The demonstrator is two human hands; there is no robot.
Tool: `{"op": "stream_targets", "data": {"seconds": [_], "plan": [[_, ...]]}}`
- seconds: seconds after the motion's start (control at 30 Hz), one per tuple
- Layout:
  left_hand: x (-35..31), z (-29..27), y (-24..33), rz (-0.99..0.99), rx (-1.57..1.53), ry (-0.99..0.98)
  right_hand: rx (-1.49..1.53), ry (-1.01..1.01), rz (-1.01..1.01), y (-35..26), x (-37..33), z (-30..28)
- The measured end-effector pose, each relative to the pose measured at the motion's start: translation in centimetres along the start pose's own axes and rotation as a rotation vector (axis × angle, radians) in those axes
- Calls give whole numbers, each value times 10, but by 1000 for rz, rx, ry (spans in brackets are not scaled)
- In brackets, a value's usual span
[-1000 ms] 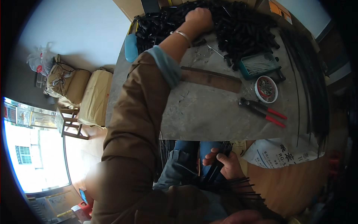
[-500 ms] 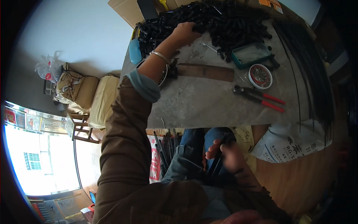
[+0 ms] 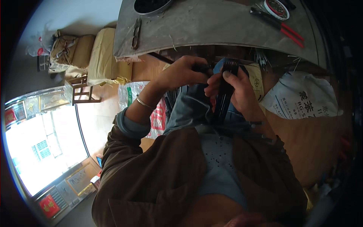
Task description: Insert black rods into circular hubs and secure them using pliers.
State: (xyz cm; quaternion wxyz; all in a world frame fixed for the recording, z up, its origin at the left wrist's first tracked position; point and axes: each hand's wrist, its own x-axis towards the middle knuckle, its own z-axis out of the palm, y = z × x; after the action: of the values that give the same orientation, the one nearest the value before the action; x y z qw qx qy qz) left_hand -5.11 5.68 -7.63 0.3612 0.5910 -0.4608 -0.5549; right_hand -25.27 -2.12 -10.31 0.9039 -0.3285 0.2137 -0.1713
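Observation:
Over my lap, my left hand (image 3: 181,73) has its fingers closed around a short, dark piece (image 3: 202,69); most of it is hidden by the fingers. Right beside it, my right hand (image 3: 244,90) grips a bundle of thin black strips (image 3: 225,98) that stands upright, the thumb pressed across its upper part. The tops of the strips spread slightly like a comb, and the lower ends run down between my thighs. The fingertips of both hands are close together near the upper part of the bundle.
The grey table (image 3: 204,26) carries red-handled pincers (image 3: 281,30), a white bowl (image 3: 277,8) of small bits, a round dark-filled pan (image 3: 153,5) and a small hand tool (image 3: 136,34). A white sack (image 3: 302,94) lies right; a wooden stool (image 3: 82,90) and wrapped bundles (image 3: 104,53) stand left.
My left hand has come back from the heap of black pieces on the table to my lap, now holding a dark piece. The view has tilted down, and the heap is out of sight.

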Motion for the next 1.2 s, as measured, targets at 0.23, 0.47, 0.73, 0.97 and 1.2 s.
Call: {"op": "stream_targets", "data": {"seconds": [0.23, 0.47, 0.73, 0.97, 1.2], "plan": [[-8, 30, -51, 89, -1016, -76, -91, -23, -43, 14, 3, 16], [9, 15, -48, 129, -1027, 209, -192, 62, -56, 20, 11, 35], [22, 13, -54, 232, -1198, 132, -165, 37, -70, 23, 18, 30], [23, 17, -43, 209, -1141, 189, -231, 32, -92, 21, 12, 31], [22, 26, -20, 245, -1027, 261, -223, 62, -116, 17, 4, 27]]}}
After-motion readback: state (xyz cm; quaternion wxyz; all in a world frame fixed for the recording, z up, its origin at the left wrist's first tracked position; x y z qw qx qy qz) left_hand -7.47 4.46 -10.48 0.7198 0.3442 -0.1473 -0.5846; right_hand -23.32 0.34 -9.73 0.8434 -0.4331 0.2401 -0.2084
